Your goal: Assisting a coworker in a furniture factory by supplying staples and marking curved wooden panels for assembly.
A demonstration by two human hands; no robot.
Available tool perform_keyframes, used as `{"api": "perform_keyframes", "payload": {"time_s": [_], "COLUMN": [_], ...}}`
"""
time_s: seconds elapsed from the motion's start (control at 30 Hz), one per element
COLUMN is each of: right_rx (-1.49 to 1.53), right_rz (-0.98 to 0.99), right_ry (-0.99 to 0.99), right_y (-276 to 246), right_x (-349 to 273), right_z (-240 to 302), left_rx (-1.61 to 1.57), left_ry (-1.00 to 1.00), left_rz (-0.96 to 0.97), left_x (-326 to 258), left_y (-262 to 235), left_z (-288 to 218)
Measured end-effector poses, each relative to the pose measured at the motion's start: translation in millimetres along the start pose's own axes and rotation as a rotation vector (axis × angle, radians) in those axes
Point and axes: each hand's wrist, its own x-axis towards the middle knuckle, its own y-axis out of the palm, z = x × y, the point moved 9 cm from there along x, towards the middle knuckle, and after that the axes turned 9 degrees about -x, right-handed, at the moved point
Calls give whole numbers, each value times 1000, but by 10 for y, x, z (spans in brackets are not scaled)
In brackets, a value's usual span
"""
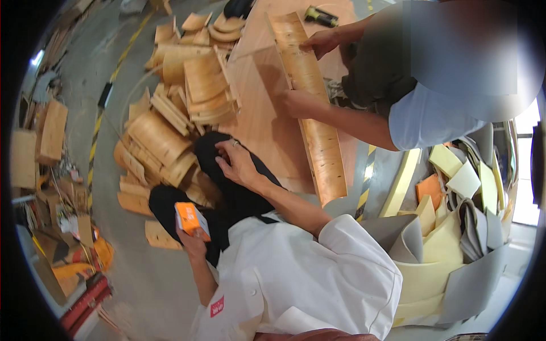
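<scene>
Orange box [191, 220], small and cardboard-like, sits pinched in the grip of the left hand [193, 241], fingers wrapped under and around its lower end, held up close to the person's white shirt [296, 273] and above the dark trousers [227, 187]. Judging from this, the step in hand is a pause with the box held ready; any next move calls for the free hand to come over to it, since one hand alone cannot open it.

Up and to the right of that grip, the right hand [238, 162] rests on the raised knee, fingers loosely spread and holding nothing; a ring shows on one finger.

Further out from it, on the wooden worktop [256, 113], a co-worker's two hands [321, 41] [298, 103] press a long curved plywood strip [313, 108], one near its far end and one at its middle. A yellow-and-black tool [320, 16] lies beyond them.

Left of the right hand, a heap of curved plywood pieces [170, 108] covers the floor [114, 187], too many and too overlapped to count surely. Right of the shirt stands a stack of foam offcuts [455, 216], yellow, grey and one orange.

Counts: one orange box, one long strip, one tool, four hands in view.
</scene>
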Motion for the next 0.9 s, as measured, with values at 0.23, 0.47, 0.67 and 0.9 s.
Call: {"api": "perform_keyframes", "payload": {"time_s": [0.23,0.47,0.67,0.9], "right_rx": [-171,-140,-188,-160], "right_rz": [26,69,69,68], "right_ry": [-145,-97,-155,-114], "right_y": [12,92,110,106], "right_x": [-5,-24,-1,58], "right_z": [267,94,199,193], "left_rx": [-206,-274,-178,-204], "left_ry": [-11,-10,-57,61], "left_rz": [-281,-463,-562,-397], "left_x": [-14,-156,-237,-67], "left_y": [-334,-602,-641,-485], "left_z": [-245,-13,61,-205]}}
